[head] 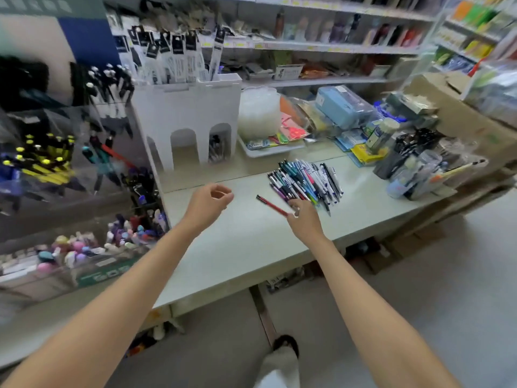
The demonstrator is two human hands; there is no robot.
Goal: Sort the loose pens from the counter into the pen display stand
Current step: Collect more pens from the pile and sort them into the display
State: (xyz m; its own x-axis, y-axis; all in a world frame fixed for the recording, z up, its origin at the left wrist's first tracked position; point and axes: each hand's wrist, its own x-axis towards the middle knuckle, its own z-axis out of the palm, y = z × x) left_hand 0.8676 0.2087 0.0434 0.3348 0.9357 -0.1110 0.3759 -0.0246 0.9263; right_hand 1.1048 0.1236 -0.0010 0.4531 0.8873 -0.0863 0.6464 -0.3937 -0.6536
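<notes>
Loose pens (306, 180) lie heaped on the pale counter (251, 242), right of centre, mixed colours, barrels crossing.

- Right hand (305, 222): at the near edge of the heap, fingertips pinching the near end of one red pen (270, 205), which points away to the far left. Whether the pen is clear of the counter or resting on it, cannot tell.
- Left hand (208, 204): held over the counter left of the red pen, fingers loosely curled, thumb close to forefinger, nothing in it.
- Pen display stand (64, 169): clear tiered compartments at the far left, already part stocked with yellow, dark and pastel pens. Well apart from the heap.

Step, as I judge it: one pen picked out, the carry to the stand not yet made; most of the heap remains. The next move calls for a sweep left across the counter, then dropping the pen into the compartment holding its like. Blur hides which that is.

Around: a white holder with arched openings (187, 113) stands between heap and stand, at the far side. A tray (268, 149) of packets and crowded stationery tubs (414, 163) hem the heap on the far and right sides.
</notes>
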